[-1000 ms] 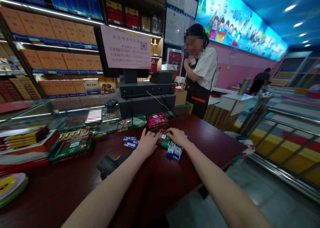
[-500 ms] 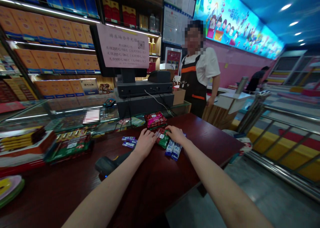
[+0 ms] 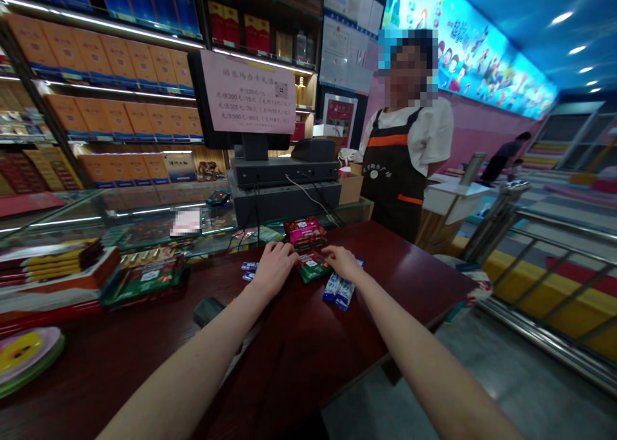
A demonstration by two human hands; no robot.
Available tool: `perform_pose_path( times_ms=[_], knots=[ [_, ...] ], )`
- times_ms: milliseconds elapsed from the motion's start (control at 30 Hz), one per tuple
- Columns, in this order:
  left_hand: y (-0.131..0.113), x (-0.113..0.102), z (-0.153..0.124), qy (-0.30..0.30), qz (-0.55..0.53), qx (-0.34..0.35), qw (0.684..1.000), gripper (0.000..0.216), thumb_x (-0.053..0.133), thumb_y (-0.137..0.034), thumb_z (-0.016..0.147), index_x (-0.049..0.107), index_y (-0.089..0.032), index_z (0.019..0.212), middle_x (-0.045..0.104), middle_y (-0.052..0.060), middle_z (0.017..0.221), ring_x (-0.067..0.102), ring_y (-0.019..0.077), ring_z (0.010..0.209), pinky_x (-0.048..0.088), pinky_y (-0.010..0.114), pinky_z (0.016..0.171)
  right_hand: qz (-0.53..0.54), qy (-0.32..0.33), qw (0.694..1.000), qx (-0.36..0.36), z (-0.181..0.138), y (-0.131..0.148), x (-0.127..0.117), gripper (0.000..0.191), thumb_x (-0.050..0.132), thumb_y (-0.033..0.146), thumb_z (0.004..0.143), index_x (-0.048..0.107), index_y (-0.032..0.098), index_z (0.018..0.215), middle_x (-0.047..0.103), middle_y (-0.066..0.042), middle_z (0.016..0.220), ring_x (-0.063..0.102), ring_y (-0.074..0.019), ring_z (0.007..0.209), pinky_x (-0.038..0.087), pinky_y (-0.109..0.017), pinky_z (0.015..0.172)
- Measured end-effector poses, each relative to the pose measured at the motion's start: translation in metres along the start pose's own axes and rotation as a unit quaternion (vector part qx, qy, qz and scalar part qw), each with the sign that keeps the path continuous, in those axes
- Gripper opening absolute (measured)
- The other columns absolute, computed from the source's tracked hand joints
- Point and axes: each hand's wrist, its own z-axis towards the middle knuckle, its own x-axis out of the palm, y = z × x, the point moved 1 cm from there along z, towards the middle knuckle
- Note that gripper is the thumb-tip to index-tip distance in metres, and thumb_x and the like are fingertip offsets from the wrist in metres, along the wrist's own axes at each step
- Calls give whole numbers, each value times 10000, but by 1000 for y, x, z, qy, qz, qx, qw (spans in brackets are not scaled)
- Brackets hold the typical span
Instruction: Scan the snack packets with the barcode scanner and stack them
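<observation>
A small green and red snack packet (image 3: 313, 266) lies on the dark red wooden counter between my hands. My left hand (image 3: 276, 266) rests palm down at its left side, fingers apart and slightly bent, holding nothing visible. At the packet's upper right edge are the bent fingertips of my right hand (image 3: 344, 264), which appear to touch it without gripping. Blue and white stick sachets (image 3: 338, 291) lie under and beside my right hand. A pink and red packet (image 3: 304, 232) sits just behind the green one. More blue sachets (image 3: 249, 268) are partly hidden by my left hand.
A dark handheld scanner (image 3: 208, 311) lies partly behind my left forearm. Green packets (image 3: 147, 276) and an open snack box (image 3: 81, 266) stand left, near a round plate (image 3: 31, 356). Behind are a monitor (image 3: 248, 96) and a person in an apron (image 3: 398, 164). The counter's edge runs along the right.
The view has shifted slightly, and my left hand has moved a little forward, covering more of the left sachets. The person behind the counter has moved right, one arm now going behind the back.
</observation>
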Motion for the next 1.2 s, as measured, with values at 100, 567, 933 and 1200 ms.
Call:
perform_pose_path(
  times_ms=[100, 567, 933, 1200],
  knots=[
    [6, -11, -5, 0, -7, -10, 1000, 211, 481, -139, 944, 675, -220, 955, 629, 85, 1075, 547, 248, 1019, 353, 432, 943, 31, -13, 999, -14, -5, 6, -3, 351, 582, 140, 842, 704, 256, 1150, 774, -12, 889, 713, -185, 825, 477, -258, 733],
    [72, -45, -47, -42, 26, -94, 994, 202, 462, -268, 984, 662, -248, 998, 676, 66, 997, 612, 244, 985, 346, 431, 976, 244, -101, 961, -77, -12, 79, 18, 298, 553, 254, 790, 703, 237, 1047, 685, 19, 738, 643, -182, 707, 482, -279, 703],
    [118, -41, -96, -80, -140, -210, 964, 198, 443, -288, 968, 633, -235, 977, 750, 11, 908, 689, 204, 888, 436, 370, 969, 338, -152, 923, -104, -18, 144, 56, 212, 565, 288, 841, 754, 237, 924, 757, -43, 986, 682, -220, 949, 506, -327, 895],
    [131, -31, -122, -139, -295, -303, 895, 263, 448, -241, 865, 668, -227, 1007, 759, 14, 1000, 704, 191, 941, 515, 305, 876, 398, -172, 892, -129, -20, 166, 82, 226, 590, 291, 838, 788, 221, 921, 744, -58, 947, 692, -221, 890, 526, -335, 844]
  ],
)
